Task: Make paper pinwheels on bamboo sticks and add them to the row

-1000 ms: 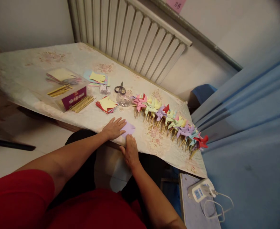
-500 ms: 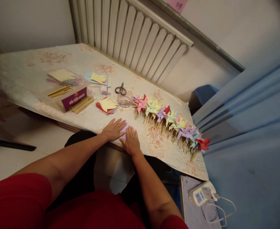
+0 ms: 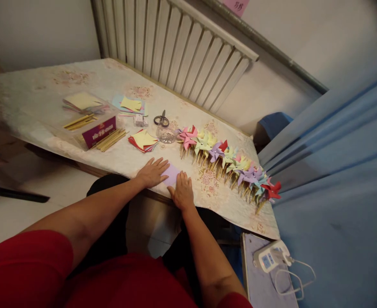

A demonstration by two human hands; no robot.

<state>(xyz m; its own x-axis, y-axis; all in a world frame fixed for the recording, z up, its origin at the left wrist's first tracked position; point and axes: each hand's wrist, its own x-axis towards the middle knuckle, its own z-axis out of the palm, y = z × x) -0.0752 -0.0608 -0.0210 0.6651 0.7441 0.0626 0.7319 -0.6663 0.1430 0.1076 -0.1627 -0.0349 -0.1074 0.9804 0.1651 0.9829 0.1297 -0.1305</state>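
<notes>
Both hands are lying flat, fingers spread, gripping nothing; the left hand point(image 3: 152, 172) is pressing the left edge of a purple paper sheet point(image 3: 172, 175) near the table's point(image 3: 117, 77) front edge; the right hand point(image 3: 183, 191) is covering its right side; pinwheels point(image 3: 228, 160) are lined up just beyond

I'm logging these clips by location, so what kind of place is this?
Probably a room in a home used for paper crafts: a table with a floral cloth against a radiator, a row of finished pinwheels, scissors, and both hands pressing lilac paper.
</notes>
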